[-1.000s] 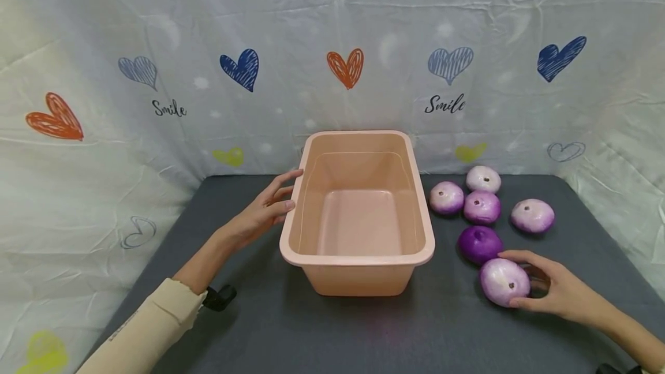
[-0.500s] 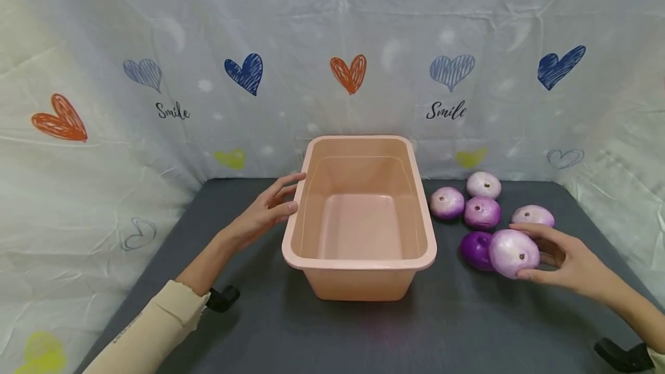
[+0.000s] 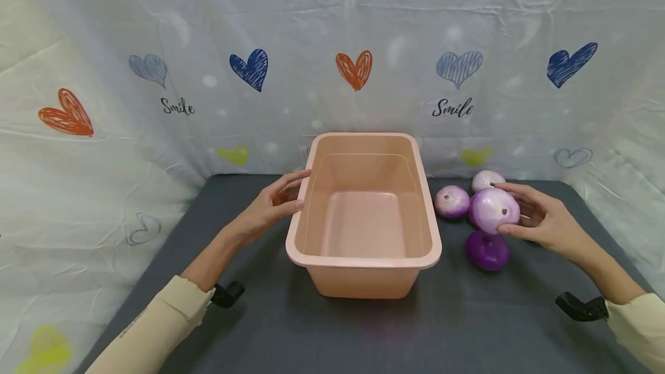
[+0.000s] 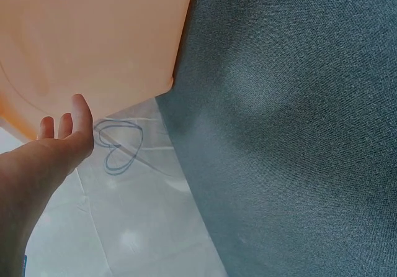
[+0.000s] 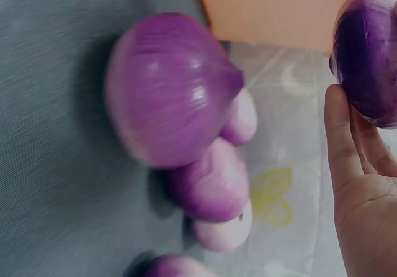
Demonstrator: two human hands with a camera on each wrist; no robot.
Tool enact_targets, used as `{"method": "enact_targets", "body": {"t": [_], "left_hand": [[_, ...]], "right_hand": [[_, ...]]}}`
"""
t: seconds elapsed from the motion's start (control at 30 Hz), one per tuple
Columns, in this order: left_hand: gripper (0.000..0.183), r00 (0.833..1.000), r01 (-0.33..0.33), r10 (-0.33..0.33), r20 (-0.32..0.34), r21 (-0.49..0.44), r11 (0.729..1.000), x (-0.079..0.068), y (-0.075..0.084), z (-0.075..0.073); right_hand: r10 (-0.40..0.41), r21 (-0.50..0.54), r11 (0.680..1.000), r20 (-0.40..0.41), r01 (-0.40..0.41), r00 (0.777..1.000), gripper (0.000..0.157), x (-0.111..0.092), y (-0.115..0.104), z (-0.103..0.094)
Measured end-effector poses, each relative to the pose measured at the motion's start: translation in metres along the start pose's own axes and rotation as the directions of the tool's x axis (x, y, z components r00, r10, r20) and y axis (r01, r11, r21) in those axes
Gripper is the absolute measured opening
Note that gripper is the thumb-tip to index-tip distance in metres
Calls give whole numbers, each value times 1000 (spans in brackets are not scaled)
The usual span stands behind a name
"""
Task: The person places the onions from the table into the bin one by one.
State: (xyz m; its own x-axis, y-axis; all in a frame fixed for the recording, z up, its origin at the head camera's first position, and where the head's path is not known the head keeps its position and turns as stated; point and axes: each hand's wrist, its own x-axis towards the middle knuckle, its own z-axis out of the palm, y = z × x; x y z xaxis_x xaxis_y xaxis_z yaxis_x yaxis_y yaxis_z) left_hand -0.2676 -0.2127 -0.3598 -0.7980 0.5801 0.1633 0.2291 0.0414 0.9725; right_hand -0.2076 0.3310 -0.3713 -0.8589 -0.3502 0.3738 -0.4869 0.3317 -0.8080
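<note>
In the head view my right hand (image 3: 545,218) holds a pale purple onion (image 3: 493,210) between thumb and fingers, raised over the other onions. The right wrist view shows this held onion (image 5: 370,59) at the fingertips, its dark side toward the camera. A deep purple onion (image 3: 487,251) sits on the table just below it. My left hand (image 3: 267,206) touches the left side of a peach plastic basin (image 3: 363,262) with extended, slightly bent fingers. In the left wrist view those fingers (image 4: 80,118) lie against the basin's outer wall (image 4: 93,35).
Two more pale onions, a near one (image 3: 452,201) and a far one (image 3: 486,178), stand right of the basin. Other onions are hidden behind the held one and the hand. A white curtain (image 3: 312,27) with printed hearts closes off the back of the dark table (image 3: 249,316).
My right hand has lifted the pale onion off the table and carried it away from me, past the deep purple onion. My left hand stays at the basin.
</note>
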Motion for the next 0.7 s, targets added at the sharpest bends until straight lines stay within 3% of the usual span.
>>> {"method": "enact_targets", "body": {"t": [0.3,0.5,0.7], "left_hand": [[66,1000,-1,1,-2,10,1000,3,-1,1],[67,1000,2,-2,-16,19,1000,3,1,1],[68,1000,15,-14,-25,34,999,3,3,0]], "right_hand": [[36,2,999,-22,-36,999,74,28,-7,8],[41,66,997,-7,-41,999,72,45,-18,12],[55,36,998,-5,-54,998,72,63,-32,12]]}}
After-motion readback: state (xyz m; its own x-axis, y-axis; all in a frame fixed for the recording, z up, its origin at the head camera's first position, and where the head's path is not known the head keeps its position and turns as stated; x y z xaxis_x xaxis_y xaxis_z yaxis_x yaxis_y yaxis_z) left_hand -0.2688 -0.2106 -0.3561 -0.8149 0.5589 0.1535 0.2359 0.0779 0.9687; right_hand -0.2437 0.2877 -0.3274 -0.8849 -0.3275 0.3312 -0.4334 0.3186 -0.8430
